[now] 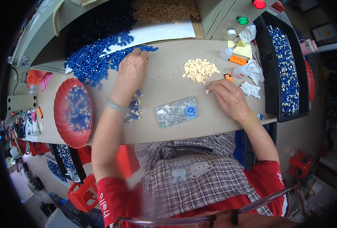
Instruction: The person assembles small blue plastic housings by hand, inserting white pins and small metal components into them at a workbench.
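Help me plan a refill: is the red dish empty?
Not empty: a heap of blue and cream pieces lies in the red dish, leaving its rim bare.

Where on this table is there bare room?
The widest bare patch of table lies between the left hand and the cream pile, beyond the speckled block. A smaller one separates block and right hand. Crowded: left, with blue heap and red dish; right, with bottles and crumpled tissue.

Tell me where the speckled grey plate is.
In the head view, the speckled grey plate lies on the table near its front edge, right of the blue-and-cream pile and below the cream pile, with the right hand to its right.
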Available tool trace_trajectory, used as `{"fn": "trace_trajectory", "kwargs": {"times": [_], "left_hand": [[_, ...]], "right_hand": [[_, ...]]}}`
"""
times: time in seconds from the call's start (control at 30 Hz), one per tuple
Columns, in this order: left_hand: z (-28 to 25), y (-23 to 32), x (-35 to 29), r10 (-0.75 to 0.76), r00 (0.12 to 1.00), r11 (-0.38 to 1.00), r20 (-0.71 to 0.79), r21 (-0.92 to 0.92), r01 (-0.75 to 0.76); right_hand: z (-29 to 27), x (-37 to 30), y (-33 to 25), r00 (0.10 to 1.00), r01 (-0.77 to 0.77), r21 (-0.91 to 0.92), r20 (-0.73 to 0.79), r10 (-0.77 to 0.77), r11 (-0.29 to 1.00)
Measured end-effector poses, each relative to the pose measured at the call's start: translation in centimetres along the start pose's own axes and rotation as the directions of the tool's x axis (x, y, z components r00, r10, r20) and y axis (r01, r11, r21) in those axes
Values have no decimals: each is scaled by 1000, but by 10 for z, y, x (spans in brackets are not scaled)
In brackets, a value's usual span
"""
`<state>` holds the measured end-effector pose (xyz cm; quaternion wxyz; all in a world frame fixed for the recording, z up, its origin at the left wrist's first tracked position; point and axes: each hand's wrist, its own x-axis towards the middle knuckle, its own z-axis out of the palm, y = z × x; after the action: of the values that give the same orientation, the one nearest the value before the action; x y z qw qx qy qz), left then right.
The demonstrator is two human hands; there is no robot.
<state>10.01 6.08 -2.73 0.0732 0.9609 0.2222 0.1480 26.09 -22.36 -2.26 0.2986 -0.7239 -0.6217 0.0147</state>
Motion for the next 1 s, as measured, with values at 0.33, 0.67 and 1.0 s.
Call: {"fn": "trace_trajectory", "kwargs": {"times": [0.33,0.67,1.0], "left_hand": [[-31,17,-26,-177,982,774,69,-607,182],[-28,47,-91,-219,899,-14,380,-922,387],[-29,55,-112,-146,940,165,309,-929,331]], "right_hand": [[10,4,-13,978,-197,-55,61,200,979],[-7,14,-9,952,-249,-30,176,250,968],[-3,7,-28,707,-707,596,591,388,381]]}}
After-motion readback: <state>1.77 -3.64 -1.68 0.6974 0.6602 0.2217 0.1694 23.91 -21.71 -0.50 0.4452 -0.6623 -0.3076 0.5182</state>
